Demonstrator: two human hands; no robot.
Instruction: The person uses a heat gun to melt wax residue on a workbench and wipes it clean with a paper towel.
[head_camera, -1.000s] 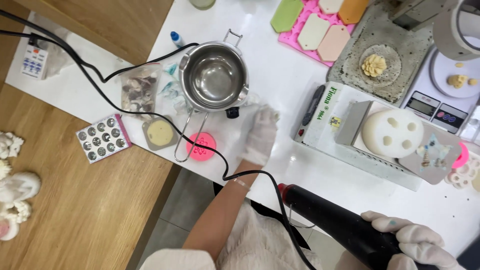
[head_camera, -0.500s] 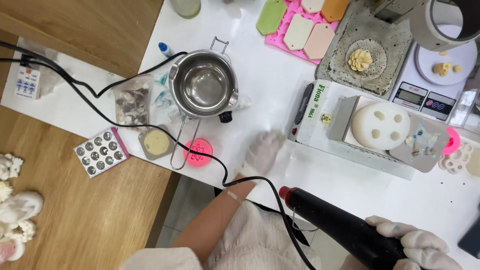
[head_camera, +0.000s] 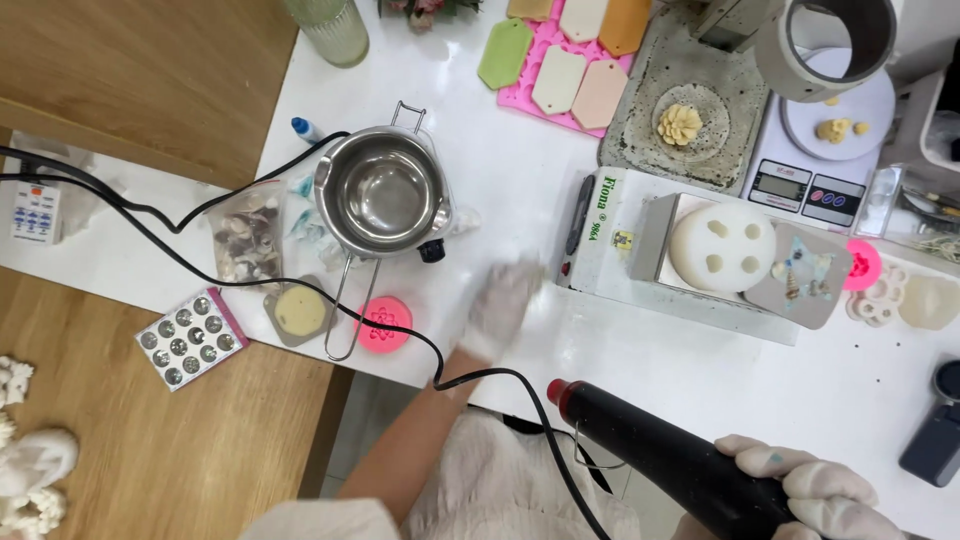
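My left hand, in a thin white glove, lies blurred and flat on the white table, fingers spread, holding nothing, between the steel melting pot and the white box-shaped heater. My right hand, also gloved, grips the black heat gun at the bottom right; its red nozzle points up-left toward my left wrist. The gun's black cord runs left across the table. A white round mould rests on the heater.
A pink round mould, a bag of shells, a tray of small cups, a pink tray of tag-shaped pieces, a grey stone tray, a digital scale and a glass surround the work area.
My left hand has slid right and toward me, away from the pot. The view has shifted, so the table sits lower and nearer. The heat gun stays in my right hand.
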